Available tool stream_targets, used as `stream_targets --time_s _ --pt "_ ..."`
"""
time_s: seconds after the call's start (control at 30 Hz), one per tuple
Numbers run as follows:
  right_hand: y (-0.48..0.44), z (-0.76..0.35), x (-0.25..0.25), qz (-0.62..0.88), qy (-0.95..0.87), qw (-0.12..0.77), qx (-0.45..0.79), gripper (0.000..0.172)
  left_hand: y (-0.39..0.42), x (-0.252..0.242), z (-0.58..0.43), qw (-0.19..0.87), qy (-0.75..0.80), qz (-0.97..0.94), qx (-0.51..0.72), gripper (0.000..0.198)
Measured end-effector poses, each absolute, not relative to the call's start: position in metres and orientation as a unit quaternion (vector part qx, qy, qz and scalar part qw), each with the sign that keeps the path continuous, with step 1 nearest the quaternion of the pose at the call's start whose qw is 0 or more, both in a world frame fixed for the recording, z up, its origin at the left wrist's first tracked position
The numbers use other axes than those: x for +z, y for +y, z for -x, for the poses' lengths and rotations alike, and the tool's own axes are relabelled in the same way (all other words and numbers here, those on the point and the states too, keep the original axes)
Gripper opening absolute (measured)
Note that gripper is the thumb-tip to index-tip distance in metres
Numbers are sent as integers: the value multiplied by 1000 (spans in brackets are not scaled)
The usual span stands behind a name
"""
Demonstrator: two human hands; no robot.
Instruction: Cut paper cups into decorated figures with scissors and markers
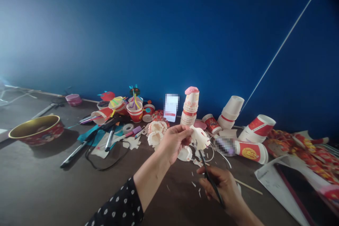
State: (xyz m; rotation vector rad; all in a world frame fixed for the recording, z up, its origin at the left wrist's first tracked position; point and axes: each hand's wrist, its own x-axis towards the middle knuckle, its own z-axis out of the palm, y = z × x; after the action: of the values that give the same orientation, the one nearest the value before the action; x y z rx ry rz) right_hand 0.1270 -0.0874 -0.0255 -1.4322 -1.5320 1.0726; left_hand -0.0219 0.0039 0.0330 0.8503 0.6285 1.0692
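Note:
My left hand pinches a small piece of white paper with a ragged edge and red marks, holding it up above the table. In my right hand, a pair of black scissors points upward, its tips at the lower edge of the paper. The fingers partly hide the handles. Below the hands lie thin white paper scraps, and a cut white cup base sits just behind my left wrist.
A tall stack of paper cups stands behind my hands, near a lit phone. Red-and-white cups lie at the right, beside a dark tablet. Decorated cups, pens and a gold-lined round tin occupy the left.

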Motion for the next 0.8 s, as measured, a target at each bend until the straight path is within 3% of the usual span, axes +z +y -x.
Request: stream_targets --time_s 0.8 --pt "-88 -127 -22 551 -613 388 412 35 -1 37 19 739 311 -384 458 17"
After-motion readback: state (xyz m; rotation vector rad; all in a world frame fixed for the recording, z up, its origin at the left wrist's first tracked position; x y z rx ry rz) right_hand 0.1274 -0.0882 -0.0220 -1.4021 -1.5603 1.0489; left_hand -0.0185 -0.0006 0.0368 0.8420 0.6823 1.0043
